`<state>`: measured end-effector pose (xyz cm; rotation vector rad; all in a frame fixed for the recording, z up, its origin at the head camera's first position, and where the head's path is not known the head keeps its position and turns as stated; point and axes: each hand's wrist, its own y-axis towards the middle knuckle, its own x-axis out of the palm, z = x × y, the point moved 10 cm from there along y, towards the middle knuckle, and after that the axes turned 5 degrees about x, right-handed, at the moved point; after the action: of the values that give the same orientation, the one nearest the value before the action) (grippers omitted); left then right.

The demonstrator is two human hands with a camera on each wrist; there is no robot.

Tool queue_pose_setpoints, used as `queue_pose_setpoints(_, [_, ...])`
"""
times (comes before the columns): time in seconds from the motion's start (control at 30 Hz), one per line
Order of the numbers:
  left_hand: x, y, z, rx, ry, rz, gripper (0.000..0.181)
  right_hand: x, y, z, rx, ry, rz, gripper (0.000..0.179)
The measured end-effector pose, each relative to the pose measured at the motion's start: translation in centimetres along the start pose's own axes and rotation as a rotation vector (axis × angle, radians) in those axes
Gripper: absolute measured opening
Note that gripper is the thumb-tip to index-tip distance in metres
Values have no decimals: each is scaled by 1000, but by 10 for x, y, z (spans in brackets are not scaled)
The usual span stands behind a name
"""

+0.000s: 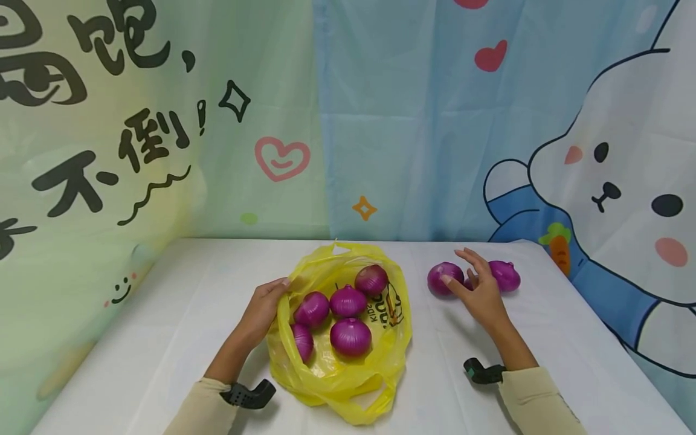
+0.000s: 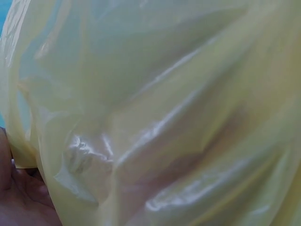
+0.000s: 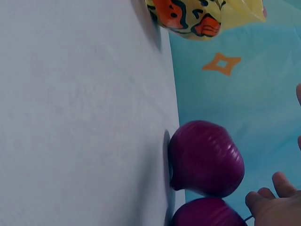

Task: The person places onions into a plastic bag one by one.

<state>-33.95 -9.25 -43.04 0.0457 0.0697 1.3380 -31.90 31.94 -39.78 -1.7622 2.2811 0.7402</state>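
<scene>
A yellow plastic bag (image 1: 388, 356) lies open on the table with several red onions (image 1: 350, 337) inside. My left hand (image 1: 264, 308) grips the bag's left rim; in the left wrist view the bag's film (image 2: 155, 117) fills most of the picture and hides most of that hand. On the right, my right hand (image 1: 481, 296) hovers by a group of onions with fingers spread, its thumb overlapping the edge of the left onion (image 1: 443, 278). Another onion (image 1: 505, 276) sits behind the hand. The right wrist view shows two onions (image 3: 207, 157) touching, beside the fingertips (image 3: 256, 200).
A white cloth covers the table (image 1: 179, 314). Behind its far edge hangs a printed backdrop (image 1: 380, 121) with a cartoon bear. Each wrist carries a black camera mount (image 1: 249, 396). White tabletop separates the bag from the onions on the right.
</scene>
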Motion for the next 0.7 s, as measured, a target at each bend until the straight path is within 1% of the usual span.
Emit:
queue_pose_setpoints(0.3, [1,1,-2,-2,-29,6,40,-1,2,14,46,-73,-53,70])
queue_pose_setpoints(0.4, [0,1,-3,-1,-34,11,39,5,4,16,64,-99,-101,71])
queue_pose_setpoints(0.53, [0,1,-3,3,-30,15,38,16,6,17,114,-186,-173,74])
queue_pose_setpoints(0.6, [0,1,-3,2,-28,14,39,20,7,17,138,-229,-189,73])
queue_pose_setpoints(0.7, [-1,1,-2,2,-25,12,39,25,10,17,136,-262,-190,67])
